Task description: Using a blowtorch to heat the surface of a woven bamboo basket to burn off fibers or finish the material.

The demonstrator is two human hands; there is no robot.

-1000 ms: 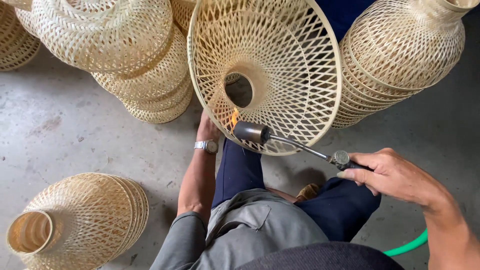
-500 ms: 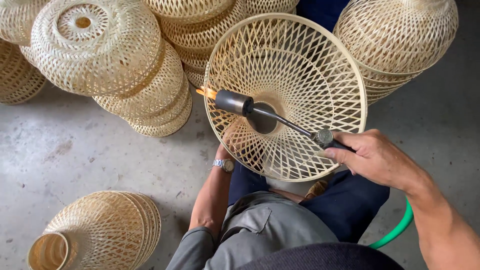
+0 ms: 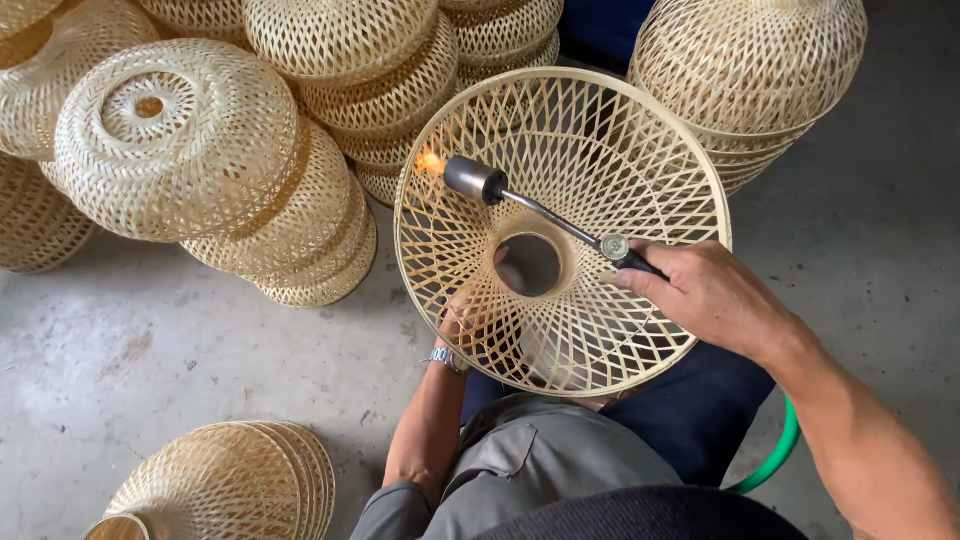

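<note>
Gas torch clamped at its valve end in right hand, fingers closed around handle; small flame at nozzle aimed on inner weave of woven bamboo lampshade, likely to singe loose fibres. Shade propped over lap, open mouth upward, steadied from below by left hand (seen only through lattice, grip not clear). Nothing inside shade except torch head. Around on concrete floor: nested stacks of similar shades; green hose behind.
</note>
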